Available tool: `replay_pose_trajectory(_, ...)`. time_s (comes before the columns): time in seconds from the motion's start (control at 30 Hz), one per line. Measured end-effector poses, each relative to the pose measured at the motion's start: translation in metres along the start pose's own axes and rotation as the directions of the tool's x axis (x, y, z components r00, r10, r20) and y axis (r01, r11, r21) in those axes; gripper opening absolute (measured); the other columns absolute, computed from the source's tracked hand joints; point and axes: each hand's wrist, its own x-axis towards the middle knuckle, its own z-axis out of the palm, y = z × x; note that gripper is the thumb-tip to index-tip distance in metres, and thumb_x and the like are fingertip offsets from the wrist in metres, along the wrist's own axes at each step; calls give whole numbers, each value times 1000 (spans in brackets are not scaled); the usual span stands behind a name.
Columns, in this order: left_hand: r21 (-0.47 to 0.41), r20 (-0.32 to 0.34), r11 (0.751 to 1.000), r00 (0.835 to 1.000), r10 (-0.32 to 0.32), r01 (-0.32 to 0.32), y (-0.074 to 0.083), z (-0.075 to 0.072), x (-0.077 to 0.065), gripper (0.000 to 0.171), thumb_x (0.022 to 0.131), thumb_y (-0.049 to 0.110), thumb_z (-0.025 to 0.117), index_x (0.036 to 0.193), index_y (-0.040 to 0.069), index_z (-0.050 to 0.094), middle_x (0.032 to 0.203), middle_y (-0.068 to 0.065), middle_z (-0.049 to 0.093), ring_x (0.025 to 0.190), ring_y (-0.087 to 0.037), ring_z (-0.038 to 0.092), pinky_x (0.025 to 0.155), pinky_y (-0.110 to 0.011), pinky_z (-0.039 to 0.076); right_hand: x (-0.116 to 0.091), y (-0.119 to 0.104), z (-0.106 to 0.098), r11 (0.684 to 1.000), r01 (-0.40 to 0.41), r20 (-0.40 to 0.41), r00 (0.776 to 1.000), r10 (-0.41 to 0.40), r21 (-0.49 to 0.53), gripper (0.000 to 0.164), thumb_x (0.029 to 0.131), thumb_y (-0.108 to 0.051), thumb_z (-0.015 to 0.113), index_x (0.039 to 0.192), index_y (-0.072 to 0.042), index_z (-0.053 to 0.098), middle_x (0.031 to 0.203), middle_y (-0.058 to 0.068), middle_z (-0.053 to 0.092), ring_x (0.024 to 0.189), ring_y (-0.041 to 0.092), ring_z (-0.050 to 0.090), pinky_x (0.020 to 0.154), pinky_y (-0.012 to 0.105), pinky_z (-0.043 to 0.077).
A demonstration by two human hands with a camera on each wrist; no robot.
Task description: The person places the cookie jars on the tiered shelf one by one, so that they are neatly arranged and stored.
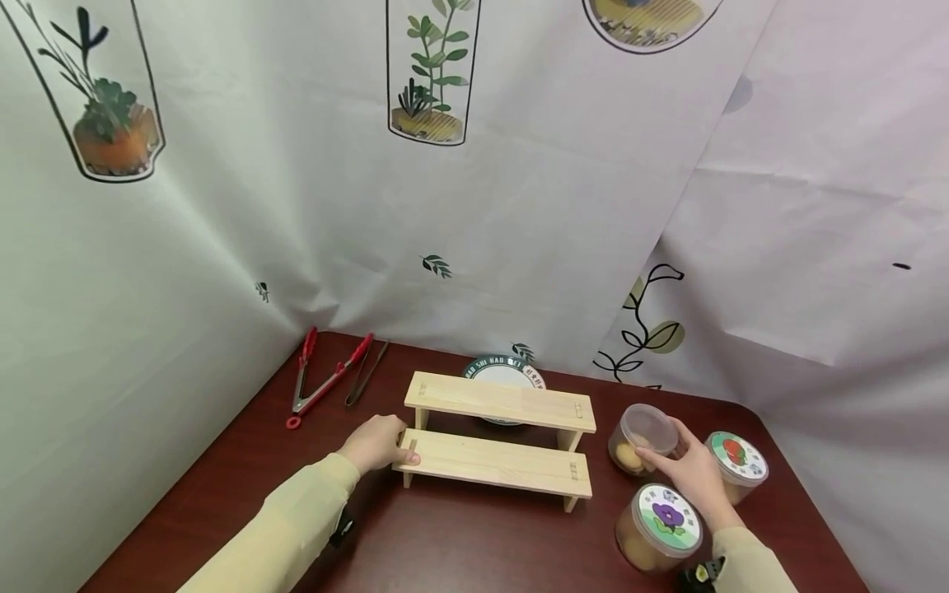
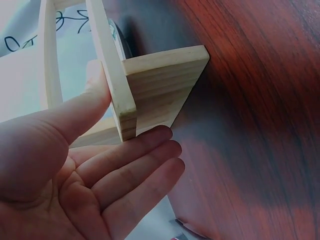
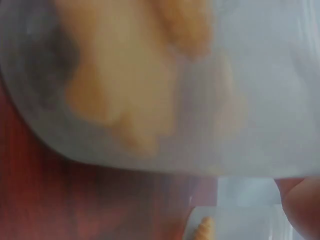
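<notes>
A light wooden two-step rack (image 1: 493,461) stands on the dark red table. My left hand (image 1: 374,442) holds the left end of its lower step, the thumb on the board's upper face. In the left wrist view the fingers (image 2: 145,180) reach past the board's end beside the rack's leg (image 2: 165,80). On the right, my right hand (image 1: 695,473) grips a clear plastic jar (image 1: 647,428) by its side. Yellowish biscuits (image 3: 125,75) show blurred through the jar wall in the right wrist view. Whether this jar has a lid, I cannot tell.
Two jars with printed lids, one with a purple flower (image 1: 669,517) and one with a red picture (image 1: 737,457), stand near my right hand. Behind the rack lies a plate (image 1: 504,375). Red-handled tongs (image 1: 326,383) and slim metal tongs (image 1: 366,375) lie at the back left.
</notes>
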Motion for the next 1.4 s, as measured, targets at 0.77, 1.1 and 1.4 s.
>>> replay_pose_trajectory(0.77, -4, 25, 1000, 1000, -3, 3, -1, 1, 2, 44, 72, 32, 82, 98, 0, 68, 75, -3, 61, 66, -17, 49, 62, -31, 40, -11, -40, -39, 996, 28, -65, 998, -22, 89, 90, 80, -43, 75, 147, -4, 29, 139, 29, 42, 127, 46, 41, 61, 11, 41)
replay_pose_trajectory(1.1, -26, 29, 999, 999, 19, -19, -2, 0, 3, 46, 72, 32, 82, 98, -2, 68, 75, -4, 62, 65, -16, 49, 62, -31, 41, -16, -69, -47, 996, 82, -109, 991, -77, 36, 93, 80, -44, 74, 148, -4, 27, 140, 29, 41, 123, 44, 46, 84, 29, 50)
replay_pose_trajectory(1.4, -13, 16, 1000, 1000, 10, -10, 0, -1, 1, 45, 72, 31, 82, 98, -2, 68, 76, -4, 62, 66, -16, 49, 62, -32, 42, -16, -90, -41, 989, 121, -111, 987, -112, 79, 89, 79, -43, 75, 147, -6, 31, 137, 26, 47, 119, 41, 52, 73, 9, 44)
